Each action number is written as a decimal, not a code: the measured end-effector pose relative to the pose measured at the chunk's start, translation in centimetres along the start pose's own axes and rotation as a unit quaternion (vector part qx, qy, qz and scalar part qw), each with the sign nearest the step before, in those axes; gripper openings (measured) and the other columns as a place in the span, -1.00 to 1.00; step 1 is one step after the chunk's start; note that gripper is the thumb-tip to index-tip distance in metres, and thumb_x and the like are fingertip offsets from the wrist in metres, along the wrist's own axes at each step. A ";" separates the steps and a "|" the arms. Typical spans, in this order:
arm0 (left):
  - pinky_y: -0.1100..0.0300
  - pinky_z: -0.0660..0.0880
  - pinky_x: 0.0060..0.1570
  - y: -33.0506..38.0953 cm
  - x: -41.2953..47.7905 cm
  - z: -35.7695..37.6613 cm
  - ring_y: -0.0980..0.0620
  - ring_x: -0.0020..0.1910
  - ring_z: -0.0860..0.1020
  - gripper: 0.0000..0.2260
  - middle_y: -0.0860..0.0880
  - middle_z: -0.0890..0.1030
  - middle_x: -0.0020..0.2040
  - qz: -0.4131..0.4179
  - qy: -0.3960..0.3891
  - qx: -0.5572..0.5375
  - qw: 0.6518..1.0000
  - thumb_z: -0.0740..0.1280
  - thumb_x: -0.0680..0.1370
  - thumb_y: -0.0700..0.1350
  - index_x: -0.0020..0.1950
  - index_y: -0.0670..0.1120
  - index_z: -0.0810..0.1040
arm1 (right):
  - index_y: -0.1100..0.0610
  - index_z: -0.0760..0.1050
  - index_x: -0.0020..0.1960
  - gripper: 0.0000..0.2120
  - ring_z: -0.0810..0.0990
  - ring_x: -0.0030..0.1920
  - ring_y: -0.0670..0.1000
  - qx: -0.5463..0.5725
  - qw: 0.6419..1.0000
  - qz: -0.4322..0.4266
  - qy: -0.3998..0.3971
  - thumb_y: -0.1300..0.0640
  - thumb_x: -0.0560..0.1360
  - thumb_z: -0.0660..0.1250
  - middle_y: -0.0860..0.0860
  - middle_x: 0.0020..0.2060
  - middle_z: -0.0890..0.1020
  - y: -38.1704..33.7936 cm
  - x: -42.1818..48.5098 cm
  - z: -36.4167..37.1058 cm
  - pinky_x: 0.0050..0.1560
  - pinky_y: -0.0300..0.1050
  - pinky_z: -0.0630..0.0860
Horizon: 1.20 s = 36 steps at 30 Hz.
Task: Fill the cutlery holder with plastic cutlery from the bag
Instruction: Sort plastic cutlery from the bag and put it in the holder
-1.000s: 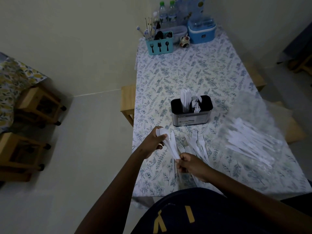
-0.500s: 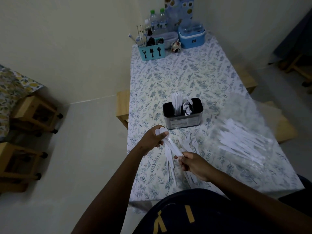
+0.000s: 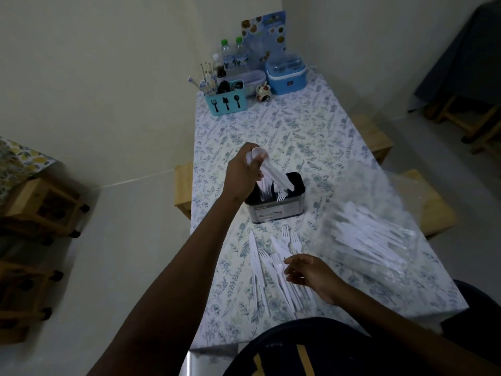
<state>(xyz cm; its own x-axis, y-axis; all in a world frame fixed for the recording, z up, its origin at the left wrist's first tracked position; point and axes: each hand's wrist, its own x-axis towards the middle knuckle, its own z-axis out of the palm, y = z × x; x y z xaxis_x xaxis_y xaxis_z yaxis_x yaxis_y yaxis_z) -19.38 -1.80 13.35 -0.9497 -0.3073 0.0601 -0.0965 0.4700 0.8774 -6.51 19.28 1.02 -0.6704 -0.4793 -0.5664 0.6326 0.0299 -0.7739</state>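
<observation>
A black and metal cutlery holder (image 3: 282, 211) stands mid-table with white plastic cutlery sticking out of it. My left hand (image 3: 242, 175) is over its left side, shut on a bunch of white plastic spoons (image 3: 267, 169) whose handles point down into the holder. Loose white forks and knives (image 3: 273, 264) lie on the cloth in front of me. My right hand (image 3: 309, 274) hovers over them, fingers apart, holding nothing. A clear plastic bag (image 3: 379, 234) with more white cutlery lies to the right.
A teal cutlery caddy (image 3: 226, 103), water bottles (image 3: 234, 57), a blue lunch box (image 3: 286, 74) and a small jar (image 3: 263, 93) stand at the table's far end. Wooden stools (image 3: 40, 204) sit on the floor at left, benches beside the table.
My left hand has lifted the spoons from the pile and carried them forward over the holder. My right hand has let go of them and stayed over the loose pile.
</observation>
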 end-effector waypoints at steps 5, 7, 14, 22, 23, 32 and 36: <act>0.23 0.53 -0.35 0.9 2.6 3.5 0.11 -0.47 0.52 -0.86 -0.05 0.54 -0.40 0.039 -0.043 0.016 0.998 0.27 0.62 -0.03 -0.02 -0.08 0.53 | 0.27 0.54 0.04 -0.76 0.65 -0.11 0.12 0.003 1.000 -0.011 0.007 0.09 0.54 0.31 0.14 -0.16 0.66 -0.3 -0.4 -1.2 0.05 -0.02 0.57; 0.05 0.57 -0.29 0.5 2.8 4.6 -0.04 -0.40 0.54 -0.89 -0.11 0.53 -0.36 0.036 -0.064 0.012 0.997 0.26 0.62 -0.03 -0.09 0.00 0.48 | 0.26 0.55 0.04 -0.79 0.65 -0.14 0.10 0.006 1.000 -0.009 0.010 0.11 0.55 0.30 0.14 -0.16 0.66 -0.2 -0.4 -1.8 0.03 -0.03 0.57; 0.03 0.53 -0.17 -1.5 3.0 7.1 -0.10 -0.26 0.59 -0.74 -0.03 0.54 -0.30 0.016 -0.142 0.127 0.982 0.22 0.58 0.09 -0.11 -0.07 0.53 | 0.25 0.55 0.01 -0.83 0.65 -0.19 0.06 0.012 0.999 0.005 0.033 0.15 0.56 0.29 0.11 -0.21 0.67 -0.1 -0.5 -3.2 -0.02 -0.07 0.53; 0.09 0.48 -0.20 -0.8 2.8 8.4 -0.11 -0.17 0.56 -0.80 -0.04 0.58 -0.19 0.066 -0.191 0.320 0.926 0.18 0.58 -0.04 -0.03 -0.09 0.56 | 0.26 0.56 0.01 -0.84 0.63 -0.12 0.13 -0.023 0.998 0.014 0.053 0.17 0.55 0.29 0.15 -0.17 0.66 -0.1 -0.4 -4.0 0.06 0.01 0.56; 0.09 0.47 -0.23 -1.0 2.8 8.5 -0.11 -0.16 0.56 -0.81 -0.03 0.58 -0.20 0.068 -0.193 0.325 0.923 0.19 0.57 -0.04 -0.07 -0.08 0.55 | 0.25 0.56 0.00 -0.85 0.63 -0.12 0.12 -0.027 0.998 0.014 0.055 0.18 0.55 0.28 0.14 -0.17 0.66 -0.1 -0.3 -4.0 0.07 0.02 0.56; 0.23 0.44 -0.22 -1.7 1.6 8.4 0.02 -0.07 0.62 -0.84 0.05 0.65 -0.15 0.078 -0.183 0.283 0.938 0.29 0.52 -0.17 0.05 -0.13 0.61 | 0.24 0.56 -0.02 -0.87 0.63 -0.16 0.06 -0.076 0.995 0.008 0.068 0.19 0.54 0.28 0.13 -0.17 0.66 0.2 -0.1 -3.7 0.06 0.01 0.57; 0.31 0.40 -0.05 -2.4 -0.7 7.5 0.11 -0.02 0.54 -0.77 0.02 0.60 0.08 0.096 -0.079 0.203 0.971 0.34 0.54 -0.11 0.20 -0.09 0.55 | 0.22 0.56 -0.07 -0.90 0.64 -0.17 0.06 -0.115 0.991 -0.007 0.073 0.18 0.52 0.33 0.14 -0.18 0.67 0.9 0.2 -3.5 0.07 0.08 0.57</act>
<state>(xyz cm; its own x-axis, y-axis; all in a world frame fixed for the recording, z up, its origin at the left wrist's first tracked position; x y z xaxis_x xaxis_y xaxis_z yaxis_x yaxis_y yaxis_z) -20.69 3.45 7.63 -0.9927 -0.0657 0.1013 0.0077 0.8032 0.5957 -7.45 22.29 -0.79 -0.7382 -0.3503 -0.5766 0.5287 0.2306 -0.8169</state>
